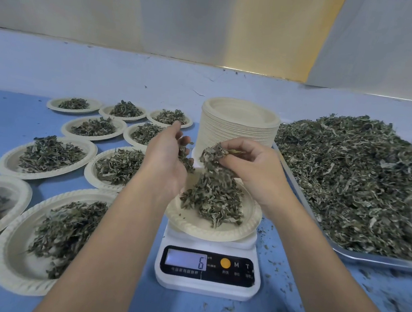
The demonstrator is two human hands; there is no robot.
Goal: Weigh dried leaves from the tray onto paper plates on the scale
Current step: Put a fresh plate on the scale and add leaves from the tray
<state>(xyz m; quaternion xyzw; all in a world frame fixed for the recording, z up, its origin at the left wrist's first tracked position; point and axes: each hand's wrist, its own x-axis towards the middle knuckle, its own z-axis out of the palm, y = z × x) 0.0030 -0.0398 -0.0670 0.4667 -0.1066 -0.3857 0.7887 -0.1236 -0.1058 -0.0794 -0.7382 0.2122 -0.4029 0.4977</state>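
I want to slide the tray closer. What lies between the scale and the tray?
In the head view, between scale and tray lies only blue table strewn with leaf crumbs; the right forearm crosses above it.

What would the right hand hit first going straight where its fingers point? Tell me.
Probably the left hand: the right hand, pinching leaves above the plate, points leftward at that palm, though depth is unclear.
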